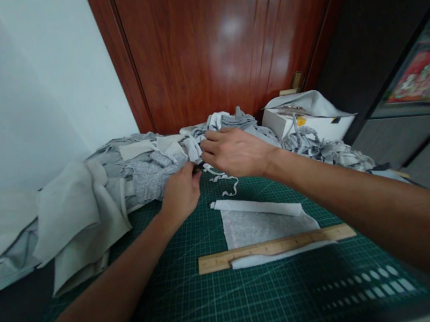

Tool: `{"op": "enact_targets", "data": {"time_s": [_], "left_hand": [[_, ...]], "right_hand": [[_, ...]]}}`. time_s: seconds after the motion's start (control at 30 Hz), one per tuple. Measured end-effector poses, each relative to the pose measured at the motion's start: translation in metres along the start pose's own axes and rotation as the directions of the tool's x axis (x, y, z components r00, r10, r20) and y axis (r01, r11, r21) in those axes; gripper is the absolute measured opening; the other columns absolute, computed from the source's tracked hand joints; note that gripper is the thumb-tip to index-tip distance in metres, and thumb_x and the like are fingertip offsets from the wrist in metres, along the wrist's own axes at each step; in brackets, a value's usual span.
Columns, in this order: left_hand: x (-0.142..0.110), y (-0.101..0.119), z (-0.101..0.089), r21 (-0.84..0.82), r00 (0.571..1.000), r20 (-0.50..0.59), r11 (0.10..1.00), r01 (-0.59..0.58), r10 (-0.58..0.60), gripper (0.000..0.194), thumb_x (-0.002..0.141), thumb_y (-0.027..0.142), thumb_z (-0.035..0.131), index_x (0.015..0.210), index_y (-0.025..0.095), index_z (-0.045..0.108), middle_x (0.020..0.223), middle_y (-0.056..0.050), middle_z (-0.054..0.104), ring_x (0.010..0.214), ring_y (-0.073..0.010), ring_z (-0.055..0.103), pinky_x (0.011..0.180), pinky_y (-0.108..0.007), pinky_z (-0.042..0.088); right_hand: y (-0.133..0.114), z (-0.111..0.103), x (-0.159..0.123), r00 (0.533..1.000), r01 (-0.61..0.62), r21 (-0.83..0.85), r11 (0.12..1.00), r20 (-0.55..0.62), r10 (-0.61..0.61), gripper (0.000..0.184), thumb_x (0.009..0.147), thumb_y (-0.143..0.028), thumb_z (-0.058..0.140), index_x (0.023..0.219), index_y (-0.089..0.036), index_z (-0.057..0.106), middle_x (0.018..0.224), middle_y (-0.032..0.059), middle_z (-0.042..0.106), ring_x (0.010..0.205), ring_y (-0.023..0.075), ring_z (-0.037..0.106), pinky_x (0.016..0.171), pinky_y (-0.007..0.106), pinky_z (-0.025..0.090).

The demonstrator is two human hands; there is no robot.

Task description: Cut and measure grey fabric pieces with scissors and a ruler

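My left hand [181, 194] is closed around a small dark object [198, 167], mostly hidden, so its kind does not show. Close beside it, my right hand [233, 150] has its fingers bent together at the edge of the grey fabric pile [159, 171]; what they pinch is hidden. Curly white fabric trimmings [226, 178] lie just below the two hands. Nearer to me, a grey fabric piece [266, 223] with rolled white edges rests on the green cutting mat [173, 309]. A wooden ruler [293, 242] lies across its lower part.
Pale cloth [71, 211] drapes along the left side. A white box [307, 122] stands at the back right, with shredded fabric strips [332, 152] in front. A wooden door [213, 47] rises behind the table; a dark cabinet [419, 139] is at the right.
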State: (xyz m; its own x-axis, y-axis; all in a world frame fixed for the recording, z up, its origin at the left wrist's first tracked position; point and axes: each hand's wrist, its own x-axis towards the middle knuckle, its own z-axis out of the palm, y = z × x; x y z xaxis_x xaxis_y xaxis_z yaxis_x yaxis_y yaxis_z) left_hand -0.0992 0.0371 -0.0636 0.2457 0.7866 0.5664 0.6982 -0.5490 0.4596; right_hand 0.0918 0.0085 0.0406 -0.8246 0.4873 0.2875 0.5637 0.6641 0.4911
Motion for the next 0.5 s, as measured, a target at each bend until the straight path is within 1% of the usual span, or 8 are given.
{"op": "enact_targets", "data": {"time_s": [0.1, 0.13, 0.2, 0.27, 0.33, 0.4, 0.43, 0.5], "left_hand": [[0.005, -0.007, -0.01, -0.1, 0.992, -0.099, 0.992, 0.073, -0.083, 0.014, 0.097, 0.029, 0.057, 0.097, 0.019, 0.067, 0.091, -0.012, 0.074, 0.091, -0.0311, 0.07, 0.089, -0.043, 0.051], [0.007, -0.009, -0.015, -0.143, 0.984, -0.134, 0.985, 0.094, -0.114, 0.013, 0.096, 0.031, 0.059, 0.094, 0.02, 0.066, 0.09, -0.011, 0.074, 0.09, -0.0305, 0.07, 0.088, -0.042, 0.051], [0.01, -0.013, -0.025, -0.272, 0.963, -0.191, 0.953, 0.134, -0.19, 0.015, 0.096, 0.034, 0.06, 0.092, 0.02, 0.065, 0.091, -0.01, 0.075, 0.087, -0.0279, 0.071, 0.082, -0.039, 0.054], [0.014, -0.015, -0.033, -0.432, 0.941, -0.209, 0.888, 0.156, -0.267, 0.018, 0.099, 0.035, 0.055, 0.097, 0.02, 0.063, 0.094, -0.01, 0.076, 0.082, -0.024, 0.072, 0.076, -0.036, 0.057], [0.015, -0.011, -0.038, -0.627, 0.921, -0.175, 0.761, 0.169, -0.349, 0.018, 0.101, 0.034, 0.053, 0.099, 0.019, 0.062, 0.094, -0.009, 0.077, 0.077, -0.0202, 0.073, 0.074, -0.034, 0.059], [0.011, -0.002, -0.04, -0.786, 0.908, -0.101, 0.593, 0.178, -0.406, 0.016, 0.098, 0.033, 0.06, 0.095, 0.018, 0.062, 0.09, -0.008, 0.077, 0.074, -0.0178, 0.073, 0.076, -0.034, 0.061], [0.008, 0.004, -0.04, -0.835, 0.906, -0.062, 0.519, 0.183, -0.419, 0.017, 0.096, 0.033, 0.065, 0.093, 0.017, 0.063, 0.088, -0.007, 0.077, 0.073, -0.0172, 0.073, 0.076, -0.033, 0.061], [0.001, 0.016, -0.039, -0.885, 0.915, 0.006, 0.424, 0.193, -0.404, 0.022, 0.09, 0.035, 0.074, 0.091, 0.015, 0.065, 0.085, -0.007, 0.077, 0.072, -0.0174, 0.073, 0.075, -0.033, 0.062]], "right_hand": [[0.0, -0.006, 0.013, 0.977, -0.038, 0.102, 0.994, -0.206, 0.058, 0.021, 0.11, -0.017, 0.049, 0.118, -0.014, 0.068, 0.117, 0.015, 0.069, 0.119, 0.0361, 0.056, 0.099, 0.056, 0.049], [-0.001, -0.005, 0.014, 0.944, -0.085, 0.19, 0.978, -0.299, 0.14, 0.023, 0.109, -0.02, 0.052, 0.128, -0.013, 0.063, 0.125, 0.0158, 0.067, 0.123, 0.0353, 0.055, 0.103, 0.056, 0.048], [-0.006, 0.005, 0.013, 0.82, -0.171, 0.456, 0.873, -0.425, 0.383, 0.033, 0.106, -0.023, 0.056, 0.138, -0.012, 0.054, 0.138, 0.0184, 0.06, 0.128, 0.0335, 0.054, 0.108, 0.054, 0.046], [-0.019, 0.02, 0.008, 0.703, -0.226, 0.739, 0.634, -0.327, 0.632, 0.029, 0.102, -0.018, 0.054, 0.13, -0.015, 0.055, 0.128, 0.0163, 0.064, 0.117, 0.03, 0.06, 0.105, 0.052, 0.049], [-0.037, 0.038, 0.003, 0.718, -0.231, 0.804, 0.549, -0.24, 0.654, 0.026, 0.097, -0.015, 0.055, 0.123, -0.015, 0.056, 0.11, 0.0142, 0.07, 0.101, 0.0281, 0.067, 0.097, 0.051, 0.054], [-0.057, 0.052, -0.001, 0.748, -0.215, 0.845, 0.49, -0.179, 0.638, 0.032, 0.089, -0.011, 0.061, 0.121, -0.017, 0.058, 0.106, 0.0115, 0.072, 0.095, 0.0264, 0.069, 0.094, 0.048, 0.056], [-0.065, 0.057, -0.002, 0.749, -0.21, 0.864, 0.457, -0.158, 0.643, 0.036, 0.087, -0.01, 0.063, 0.121, -0.018, 0.058, 0.107, 0.0114, 0.072, 0.099, 0.0275, 0.069, 0.096, 0.049, 0.055], [-0.073, 0.062, -0.008, 0.707, -0.201, 0.905, 0.375, -0.131, 0.695, 0.036, 0.088, -0.015, 0.066, 0.124, -0.019, 0.058, 0.125, 0.0166, 0.068, 0.119, 0.0321, 0.062, 0.108, 0.056, 0.048]]}}
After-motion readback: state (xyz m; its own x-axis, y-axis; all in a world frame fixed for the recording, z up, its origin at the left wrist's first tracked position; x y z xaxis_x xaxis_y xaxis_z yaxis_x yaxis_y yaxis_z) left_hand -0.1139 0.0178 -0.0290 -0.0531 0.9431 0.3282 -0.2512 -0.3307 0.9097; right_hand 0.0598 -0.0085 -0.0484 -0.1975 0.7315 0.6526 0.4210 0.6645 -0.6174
